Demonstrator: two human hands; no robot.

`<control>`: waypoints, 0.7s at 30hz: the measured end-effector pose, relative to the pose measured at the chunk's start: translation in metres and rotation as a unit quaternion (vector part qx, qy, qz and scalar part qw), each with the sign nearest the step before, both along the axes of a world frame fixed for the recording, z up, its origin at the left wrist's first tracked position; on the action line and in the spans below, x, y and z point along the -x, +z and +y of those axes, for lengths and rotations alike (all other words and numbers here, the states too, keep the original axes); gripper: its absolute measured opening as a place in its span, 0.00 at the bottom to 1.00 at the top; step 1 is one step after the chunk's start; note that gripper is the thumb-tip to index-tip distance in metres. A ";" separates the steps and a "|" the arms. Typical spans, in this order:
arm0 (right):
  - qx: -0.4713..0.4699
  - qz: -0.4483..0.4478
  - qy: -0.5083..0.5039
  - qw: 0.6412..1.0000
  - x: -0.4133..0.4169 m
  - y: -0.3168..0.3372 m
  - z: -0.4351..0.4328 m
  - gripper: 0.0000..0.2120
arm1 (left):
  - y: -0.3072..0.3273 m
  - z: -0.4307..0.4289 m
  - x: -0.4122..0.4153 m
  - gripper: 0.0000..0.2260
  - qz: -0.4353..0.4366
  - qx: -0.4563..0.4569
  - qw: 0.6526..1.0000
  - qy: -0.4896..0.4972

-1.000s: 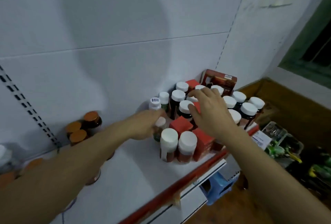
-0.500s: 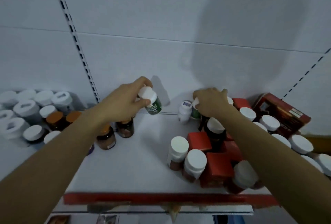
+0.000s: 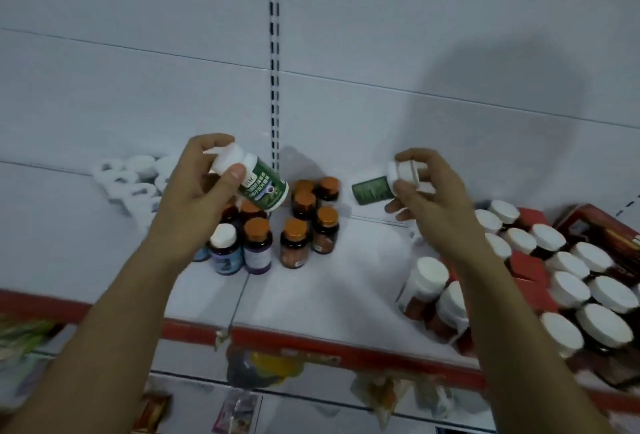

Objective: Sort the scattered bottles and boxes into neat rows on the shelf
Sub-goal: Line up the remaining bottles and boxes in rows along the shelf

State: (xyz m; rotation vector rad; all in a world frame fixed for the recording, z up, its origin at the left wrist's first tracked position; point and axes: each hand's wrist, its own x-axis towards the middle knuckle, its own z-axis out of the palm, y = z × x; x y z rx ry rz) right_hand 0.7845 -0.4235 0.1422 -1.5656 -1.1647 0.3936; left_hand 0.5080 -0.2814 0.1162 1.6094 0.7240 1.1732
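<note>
My left hand [image 3: 204,187] grips the white cap end of a green-labelled white bottle [image 3: 265,185], tilted above a cluster of brown bottles with orange caps [image 3: 304,222]. My right hand [image 3: 426,191] holds a second green-labelled bottle [image 3: 374,190] by its white cap, lying sideways in the air over the white shelf [image 3: 329,295]. Both bottles are lifted off the shelf. To the right stands a crowd of white-capped bottles [image 3: 571,281] mixed with red boxes [image 3: 530,267].
White bottles [image 3: 135,177] are grouped at the back left against the white wall. Two purple-labelled bottles [image 3: 242,253] stand at the front of the orange-capped cluster. A slotted upright [image 3: 274,52] runs up the wall. The shelf has a red front edge [image 3: 311,340].
The view has swung left. My right hand has lifted a green-labelled bottle off the shelf, and my left hand has carried its bottle left, above the orange-capped cluster.
</note>
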 end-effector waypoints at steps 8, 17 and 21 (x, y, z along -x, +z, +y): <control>-0.064 0.382 0.148 0.910 0.243 -0.071 0.075 0.07 | -0.029 0.015 0.208 0.15 -0.317 0.258 0.907 0.100; 0.042 0.417 0.263 0.869 0.481 -0.098 0.203 0.15 | -0.024 0.046 0.433 0.24 -0.375 0.226 0.872 0.221; 0.126 0.451 0.309 0.828 0.573 -0.098 0.255 0.14 | -0.039 0.064 0.510 0.19 -0.410 0.218 0.844 0.270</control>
